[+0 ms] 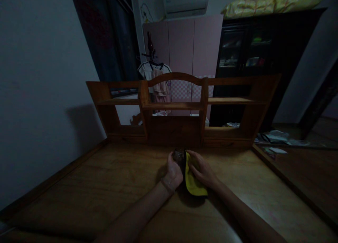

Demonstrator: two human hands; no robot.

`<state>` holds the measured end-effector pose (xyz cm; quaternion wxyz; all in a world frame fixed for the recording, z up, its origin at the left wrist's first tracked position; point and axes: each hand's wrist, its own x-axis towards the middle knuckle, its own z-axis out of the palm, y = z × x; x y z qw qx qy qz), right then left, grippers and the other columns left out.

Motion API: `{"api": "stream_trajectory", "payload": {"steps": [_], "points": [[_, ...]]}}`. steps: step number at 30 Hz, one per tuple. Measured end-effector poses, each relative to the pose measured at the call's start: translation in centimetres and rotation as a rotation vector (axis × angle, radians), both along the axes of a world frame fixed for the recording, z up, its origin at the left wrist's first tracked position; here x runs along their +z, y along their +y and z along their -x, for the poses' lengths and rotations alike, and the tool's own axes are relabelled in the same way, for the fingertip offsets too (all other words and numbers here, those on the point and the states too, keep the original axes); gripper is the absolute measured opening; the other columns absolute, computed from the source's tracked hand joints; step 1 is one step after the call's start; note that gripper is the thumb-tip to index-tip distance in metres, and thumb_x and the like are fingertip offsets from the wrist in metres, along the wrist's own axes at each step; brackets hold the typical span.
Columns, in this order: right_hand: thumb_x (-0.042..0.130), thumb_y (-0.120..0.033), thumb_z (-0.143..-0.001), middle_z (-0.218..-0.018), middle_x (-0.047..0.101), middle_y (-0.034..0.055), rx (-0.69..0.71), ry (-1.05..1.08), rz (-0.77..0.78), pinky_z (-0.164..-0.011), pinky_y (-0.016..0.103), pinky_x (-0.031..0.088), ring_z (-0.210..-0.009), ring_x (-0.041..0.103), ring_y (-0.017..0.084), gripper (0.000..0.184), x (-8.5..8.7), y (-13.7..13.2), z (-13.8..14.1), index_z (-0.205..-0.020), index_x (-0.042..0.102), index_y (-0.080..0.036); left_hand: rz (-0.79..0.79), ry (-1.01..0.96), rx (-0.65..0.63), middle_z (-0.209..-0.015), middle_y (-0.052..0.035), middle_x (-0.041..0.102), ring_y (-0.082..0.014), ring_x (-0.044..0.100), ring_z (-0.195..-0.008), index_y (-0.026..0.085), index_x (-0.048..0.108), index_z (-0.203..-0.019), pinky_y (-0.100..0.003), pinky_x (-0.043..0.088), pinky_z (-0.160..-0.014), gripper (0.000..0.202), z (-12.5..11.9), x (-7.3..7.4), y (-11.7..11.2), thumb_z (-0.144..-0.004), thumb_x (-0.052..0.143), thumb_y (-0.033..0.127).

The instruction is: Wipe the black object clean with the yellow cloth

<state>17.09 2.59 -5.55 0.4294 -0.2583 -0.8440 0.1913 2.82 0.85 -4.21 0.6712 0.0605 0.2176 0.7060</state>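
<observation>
Low over the wooden desk top (126, 179), my two hands are close together in dim light. My left hand (174, 171) is closed round a small dark, glassy-looking object (179, 155); its exact kind is too dark to make out. A yellow cloth with a black edge (194, 185) hangs from my right hand (202, 169), whose fingers and thumb grip it. The cloth's upper edge is beside the dark object; whether they touch I cannot tell. My left fingertips are partly hidden behind the object. A bracelet (169, 184) circles my left wrist.
A wooden shelf unit (174, 106) with open compartments runs along the desk's far edge. The left side meets a wall (47, 95). Beyond the shelf are a pink wardrobe (182, 46), a dark cabinet (245, 49) and clothes on a stand (155, 74).
</observation>
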Motion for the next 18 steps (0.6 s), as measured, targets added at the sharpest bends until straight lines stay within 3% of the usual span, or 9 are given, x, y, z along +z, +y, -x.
{"api": "stream_trajectory", "payload": {"steps": [9,18], "points": [[0.048,-0.021,-0.09,-0.139,0.046,0.0052,-0.024,0.032,-0.02,-0.11,0.041,0.033,-0.129,0.041,0.022,0.051,0.6,-0.2,-0.3,-0.139,0.036,-0.026,-0.113,-0.019,-0.147,-0.083,-0.0055,0.073,-0.0217,0.068,-0.086,0.017,0.067,-0.09,-0.035,0.049,-0.089,0.03,0.2,1.0,-0.5,-0.083,0.049,0.04],[0.046,-0.021,-0.091,-0.139,0.046,0.0057,-0.035,0.026,-0.024,-0.11,0.042,0.034,-0.129,0.041,0.022,0.049,0.7,-0.2,-0.4,-0.139,0.036,-0.026,-0.114,-0.035,-0.163,-0.081,-0.005,0.073,-0.0221,0.067,-0.089,0.017,0.067,-0.086,-0.037,0.047,-0.093,0.031,0.1,2.0,-1.0,-0.085,0.045,0.039]]}}
